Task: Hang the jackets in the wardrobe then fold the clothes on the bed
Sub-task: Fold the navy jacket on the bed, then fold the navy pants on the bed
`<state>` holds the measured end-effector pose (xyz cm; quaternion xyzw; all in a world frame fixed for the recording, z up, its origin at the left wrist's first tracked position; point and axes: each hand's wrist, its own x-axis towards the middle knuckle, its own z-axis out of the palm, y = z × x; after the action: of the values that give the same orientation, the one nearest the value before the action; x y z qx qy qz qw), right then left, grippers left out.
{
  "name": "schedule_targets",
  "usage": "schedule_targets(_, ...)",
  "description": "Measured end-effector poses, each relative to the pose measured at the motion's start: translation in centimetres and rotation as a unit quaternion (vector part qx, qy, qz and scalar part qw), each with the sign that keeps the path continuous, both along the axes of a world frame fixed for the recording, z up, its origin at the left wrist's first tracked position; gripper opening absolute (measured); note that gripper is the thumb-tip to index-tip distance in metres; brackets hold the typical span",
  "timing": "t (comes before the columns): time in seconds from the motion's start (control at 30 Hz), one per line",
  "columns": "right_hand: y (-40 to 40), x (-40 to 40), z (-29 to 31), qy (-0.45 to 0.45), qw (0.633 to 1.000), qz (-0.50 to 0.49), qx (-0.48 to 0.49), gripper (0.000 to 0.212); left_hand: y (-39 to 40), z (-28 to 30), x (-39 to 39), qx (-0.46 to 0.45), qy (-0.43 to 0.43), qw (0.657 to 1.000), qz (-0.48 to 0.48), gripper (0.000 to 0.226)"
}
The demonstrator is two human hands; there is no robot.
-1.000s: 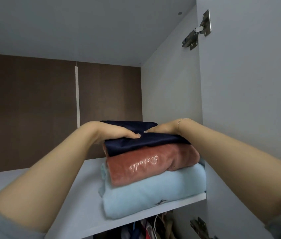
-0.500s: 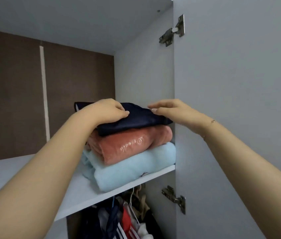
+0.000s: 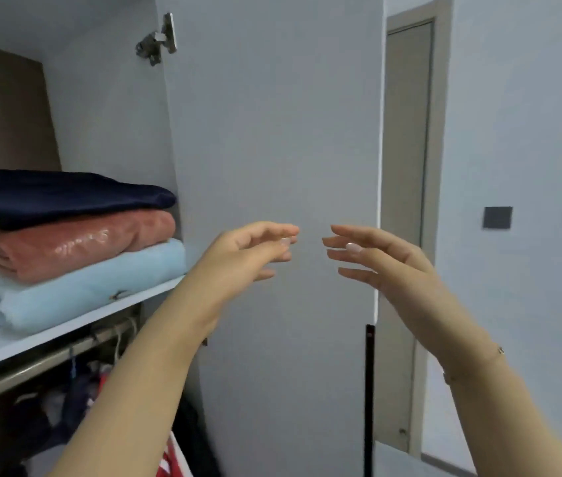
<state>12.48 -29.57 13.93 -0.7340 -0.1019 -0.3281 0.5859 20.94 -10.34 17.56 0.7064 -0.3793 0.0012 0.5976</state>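
Fingers (image 3: 274, 232) loose, empty; pink folded garment's (image 3: 83, 244) script perhaps unreadable.

Dim, cool, even light — motion blur softens everything, edges bow outward, shadow pools under the shelf (image 3: 76, 318).

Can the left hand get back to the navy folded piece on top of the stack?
Probably yes: the left hand is empty, and nothing stands between it and the navy folded piece atop the stack.
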Motion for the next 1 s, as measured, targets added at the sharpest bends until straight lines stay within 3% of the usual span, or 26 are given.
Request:
schedule_targets(0.17, -6.7, -14.2, -5.1, 0.033, 0.993, -0.105, 0.051, 0.028, -8.5, -5.7, -9.3, -0.027, 0.077, 0.986, -0.143, 0.024)
schedule_targets(0.37, -12.1, -31.8, -12.7, 0.087, 0.959, -0.236, 0.133, 0.031, -17.8, -14.3, -22.1, -0.033, 0.212, 0.935, -0.282, 0.033)
schedule_targets(0.47, -13.9, -39.7, -15.9, 0.107, 0.931, -0.308, 0.164, 0.030, -22.9, -18.1, -28.6, 0.001, 0.255, 0.908, -0.333, 0.022)
schedule_targets(0.73, -17.5, -56.4, -24.4, 0.118, 0.823, -0.483, 0.274, 0.027, -34.4, -26.4, -44.3, 0.142, 0.292, 0.811, -0.487, 0.023)
schedule_targets(1.0, -26.9, -66.3, -31.5, 0.124, 0.708, -0.595, 0.360, 0.027, -50.7, -34.9, -54.7, 0.249, 0.333, 0.731, -0.541, 0.026)
